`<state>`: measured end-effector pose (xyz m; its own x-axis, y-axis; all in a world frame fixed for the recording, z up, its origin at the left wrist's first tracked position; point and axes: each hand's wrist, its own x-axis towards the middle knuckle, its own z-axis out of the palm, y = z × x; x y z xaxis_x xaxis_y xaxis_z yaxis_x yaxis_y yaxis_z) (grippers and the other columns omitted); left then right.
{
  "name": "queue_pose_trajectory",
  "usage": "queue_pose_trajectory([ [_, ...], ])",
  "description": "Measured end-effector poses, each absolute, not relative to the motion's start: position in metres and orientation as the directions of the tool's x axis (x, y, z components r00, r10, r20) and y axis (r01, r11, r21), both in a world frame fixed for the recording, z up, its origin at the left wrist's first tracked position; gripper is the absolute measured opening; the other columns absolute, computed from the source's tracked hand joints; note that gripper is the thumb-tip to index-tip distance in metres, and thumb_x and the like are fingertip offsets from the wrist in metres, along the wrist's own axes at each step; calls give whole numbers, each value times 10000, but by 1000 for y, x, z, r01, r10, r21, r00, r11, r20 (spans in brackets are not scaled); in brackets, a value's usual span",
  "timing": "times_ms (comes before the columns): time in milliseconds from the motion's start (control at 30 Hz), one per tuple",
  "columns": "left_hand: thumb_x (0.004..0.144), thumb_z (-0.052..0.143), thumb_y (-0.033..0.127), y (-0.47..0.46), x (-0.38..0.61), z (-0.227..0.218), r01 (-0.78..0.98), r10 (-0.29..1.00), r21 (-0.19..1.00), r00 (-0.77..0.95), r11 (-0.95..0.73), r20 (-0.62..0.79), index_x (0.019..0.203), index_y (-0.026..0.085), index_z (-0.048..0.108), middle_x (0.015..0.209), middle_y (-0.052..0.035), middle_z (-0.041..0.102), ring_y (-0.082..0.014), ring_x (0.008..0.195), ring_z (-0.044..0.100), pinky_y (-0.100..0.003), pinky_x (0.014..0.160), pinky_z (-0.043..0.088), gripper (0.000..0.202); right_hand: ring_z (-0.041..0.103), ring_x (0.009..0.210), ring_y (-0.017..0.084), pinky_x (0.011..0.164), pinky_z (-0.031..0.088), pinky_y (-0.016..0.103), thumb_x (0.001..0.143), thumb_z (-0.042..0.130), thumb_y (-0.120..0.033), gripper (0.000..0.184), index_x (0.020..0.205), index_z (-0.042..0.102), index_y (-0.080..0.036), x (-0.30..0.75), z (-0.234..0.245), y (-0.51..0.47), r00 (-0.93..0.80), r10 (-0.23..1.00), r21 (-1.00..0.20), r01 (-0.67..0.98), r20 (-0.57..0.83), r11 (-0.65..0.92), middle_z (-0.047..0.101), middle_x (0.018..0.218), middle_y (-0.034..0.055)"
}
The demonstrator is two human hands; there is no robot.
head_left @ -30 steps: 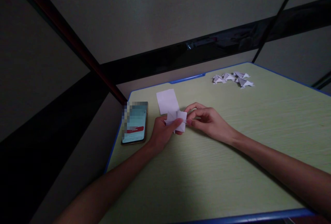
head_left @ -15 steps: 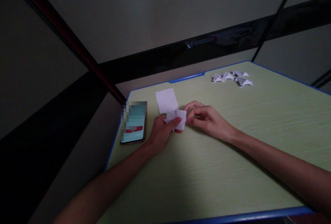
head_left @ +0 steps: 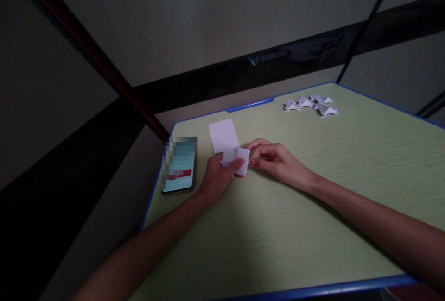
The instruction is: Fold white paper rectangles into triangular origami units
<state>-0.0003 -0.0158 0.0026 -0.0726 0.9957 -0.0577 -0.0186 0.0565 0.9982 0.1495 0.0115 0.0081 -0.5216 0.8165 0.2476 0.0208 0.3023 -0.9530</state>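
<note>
A small folded white paper (head_left: pixel 244 156) with creases and raised flaps is pinched in my left hand (head_left: pixel 217 178), thumb on top and fingers underneath. My right hand (head_left: pixel 276 159) is at the paper's right edge, its thumb and fingertips curled together against that side. Whether a flap sits between those fingertips is hard to see, but they touch the paper's edge. Just behind the folded piece lies a flat white sheet of paper (head_left: pixel 222 134) on the table, its near corner partly covered by the folded one.
Left of my hands a phone (head_left: pixel 182 164) with a lit, partly blurred screen lies on the pale wood-grain table (head_left: pixel 295 241). Several folded paper figures (head_left: pixel 323 109) sit together at the far right. Blue edging (head_left: pixel 250 104) rims the table, and a panelled wall (head_left: pixel 243 23) rises behind it.
The view shifts very slightly. Both hands stay almost in place on the folded paper, with only a tiny movement of the fingers.
</note>
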Motion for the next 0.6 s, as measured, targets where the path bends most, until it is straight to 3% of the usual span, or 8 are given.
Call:
queue_pose_trajectory([
  [233, 571, 645, 286, -20, 2, 6, 107, 999, 994, -1, 34, -34, 596, 96, 607, 504, 7, 576, -80, 455, 486, -185, 434, 378, 195, 380, 450, 59, 445, 273, 197, 719, 475, -185, 130, 599, 444, -145, 149, 11, 9, -591, 806, -989, 99, 30, 110, 433, 491, -47],
  [600, 582, 646, 263, -18, 1, 3, 35, 999, 999, 34, 39, -40, 638, 100, 615, 532, 11, 573, -73, 467, 482, -183, 432, 380, 175, 394, 503, 62, 479, 300, 199, 801, 415, -264, 185, 669, 433, -136, 152, 5, 11, -671, 732, -971, 77, 117, 225, 444, 579, -24],
])
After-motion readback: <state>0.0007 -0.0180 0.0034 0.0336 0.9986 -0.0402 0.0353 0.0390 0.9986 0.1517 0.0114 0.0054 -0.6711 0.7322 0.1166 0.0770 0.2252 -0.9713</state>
